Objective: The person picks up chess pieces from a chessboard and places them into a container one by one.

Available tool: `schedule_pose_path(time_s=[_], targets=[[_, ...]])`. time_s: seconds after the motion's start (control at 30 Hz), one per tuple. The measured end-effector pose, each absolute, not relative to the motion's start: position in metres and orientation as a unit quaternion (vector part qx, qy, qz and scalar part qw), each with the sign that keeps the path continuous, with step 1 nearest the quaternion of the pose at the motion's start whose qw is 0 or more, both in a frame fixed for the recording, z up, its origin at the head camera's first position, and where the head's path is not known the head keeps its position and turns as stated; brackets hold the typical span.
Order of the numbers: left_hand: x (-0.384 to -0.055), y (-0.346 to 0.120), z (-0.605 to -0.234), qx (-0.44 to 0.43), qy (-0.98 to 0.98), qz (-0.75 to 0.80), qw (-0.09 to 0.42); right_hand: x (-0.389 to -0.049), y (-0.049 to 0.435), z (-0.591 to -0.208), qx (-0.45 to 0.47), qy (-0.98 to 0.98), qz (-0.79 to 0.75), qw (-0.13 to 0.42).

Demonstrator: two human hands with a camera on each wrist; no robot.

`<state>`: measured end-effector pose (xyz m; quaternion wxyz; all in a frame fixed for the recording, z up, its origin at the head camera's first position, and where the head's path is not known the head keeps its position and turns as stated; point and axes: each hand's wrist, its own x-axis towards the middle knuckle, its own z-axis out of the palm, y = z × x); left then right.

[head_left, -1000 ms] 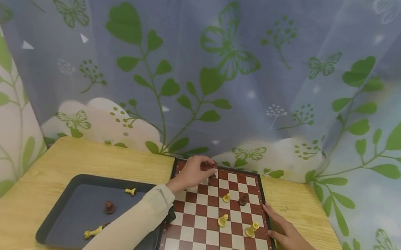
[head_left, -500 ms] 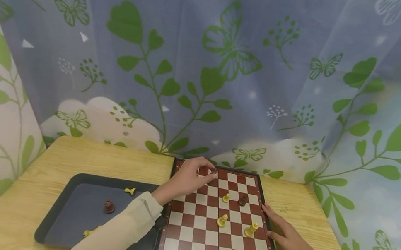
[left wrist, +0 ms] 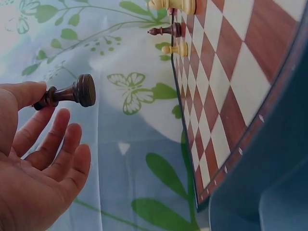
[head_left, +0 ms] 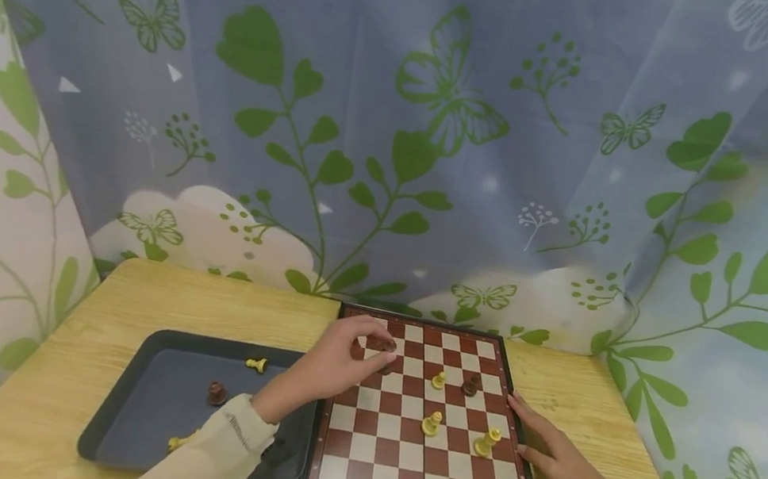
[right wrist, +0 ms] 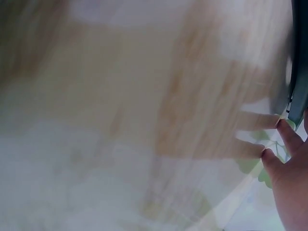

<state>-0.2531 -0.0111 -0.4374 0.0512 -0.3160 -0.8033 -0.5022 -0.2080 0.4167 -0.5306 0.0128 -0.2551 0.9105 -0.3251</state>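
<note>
Left of the chessboard [head_left: 387,452] sits a tray [head_left: 148,402] holding loose chess pieces [head_left: 216,393]. Over the chessboard's left half, the left hand's [head_left: 333,357] fingers pinch a dark chess piece [left wrist: 85,90] high up, base downward; a light, level grip serves best. Along the chessboard's right edge, the right hand's [head_left: 565,461] fingers lie loosely extended, well placed for steadying.

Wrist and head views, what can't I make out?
Head: lower yellow chess piece in the dark grey rectangular tray, partly hidden by cream fabric sleeve.
Left wrist: top of the dark brown glossy chess piece, partly covered by left hand.
Right wrist: pale wood-grained tabletop, blurred; right hand, cut off by the right edge.
</note>
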Motion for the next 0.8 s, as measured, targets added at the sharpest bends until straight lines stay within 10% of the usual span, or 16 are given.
schedule_pose_path(time_s=[0.8], targets=[[-0.227,-0.114,-0.446,-0.21,-0.84,-0.486,0.12,-0.208,0.417,-0.534,-0.296,0.917,-0.267,-0.022]])
